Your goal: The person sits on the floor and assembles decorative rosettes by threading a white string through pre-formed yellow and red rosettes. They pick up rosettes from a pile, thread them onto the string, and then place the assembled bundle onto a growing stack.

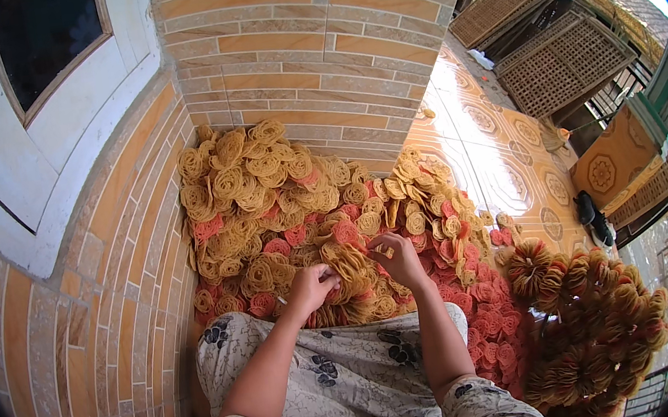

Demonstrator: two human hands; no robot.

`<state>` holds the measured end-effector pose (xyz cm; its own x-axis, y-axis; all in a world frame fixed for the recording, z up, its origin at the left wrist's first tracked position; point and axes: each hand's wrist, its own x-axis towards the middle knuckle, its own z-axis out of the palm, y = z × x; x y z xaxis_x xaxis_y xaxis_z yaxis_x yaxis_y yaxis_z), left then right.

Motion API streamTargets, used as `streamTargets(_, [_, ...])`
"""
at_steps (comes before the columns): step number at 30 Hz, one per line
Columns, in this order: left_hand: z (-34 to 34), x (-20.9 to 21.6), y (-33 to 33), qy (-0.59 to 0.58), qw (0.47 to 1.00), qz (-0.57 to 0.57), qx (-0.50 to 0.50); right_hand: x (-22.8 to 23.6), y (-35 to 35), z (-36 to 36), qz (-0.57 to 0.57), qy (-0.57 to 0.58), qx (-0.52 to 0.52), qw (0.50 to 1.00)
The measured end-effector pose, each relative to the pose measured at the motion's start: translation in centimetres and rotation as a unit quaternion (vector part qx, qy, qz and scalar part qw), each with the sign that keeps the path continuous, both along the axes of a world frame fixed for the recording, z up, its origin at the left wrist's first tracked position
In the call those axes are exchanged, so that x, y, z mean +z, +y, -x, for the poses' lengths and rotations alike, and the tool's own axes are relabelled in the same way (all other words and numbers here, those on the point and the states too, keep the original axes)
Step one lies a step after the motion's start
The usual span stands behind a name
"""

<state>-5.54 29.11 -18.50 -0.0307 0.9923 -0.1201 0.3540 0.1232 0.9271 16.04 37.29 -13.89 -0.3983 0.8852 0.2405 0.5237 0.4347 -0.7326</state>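
In front of my lap, my left hand (315,288) is closed on the near left side of a bunch of yellow round crackers (348,269) made of coiled, noodle-like strands. They stand edge to edge, fanned out. My right hand (399,260) is at the bunch's right side, thumb and finger pinched together by its upper edge; what they grip is too small to name. A thin white stick (282,300) shows beside the left hand. Beneath both hands spreads a large heap of loose yellow crackers (244,177), with pinkish-red crackers (490,314) mixed in and massed at the right.
Bundled crackers (590,319) are piled at the lower right. A brick-patterned wall (292,57) borders the heap at the back, with another along the left below a white door (82,97). Woven racks (564,59) lean beyond the tiled floor (501,156); dark shoes (593,218) lie at right.
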Motion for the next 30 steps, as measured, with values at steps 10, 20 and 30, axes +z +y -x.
streamTargets(10, [1.1, 0.0, 0.3, 0.032, 0.999, 0.014, 0.009, -7.8, 3.3, 2.0, -0.004, -0.234, -0.183, 0.955])
streamTargets(20, [0.2, 1.6, -0.2, 0.027, 1.0, -0.014, -0.002, -2.2, 2.2, -1.4, 0.209, 0.176, -0.119, 0.954])
streamTargets(30, [0.0, 2.1, -0.4, -0.027, 1.0, 0.011, 0.0, -0.4, -0.2, 0.1, 0.14, 0.186, -0.077, 0.97])
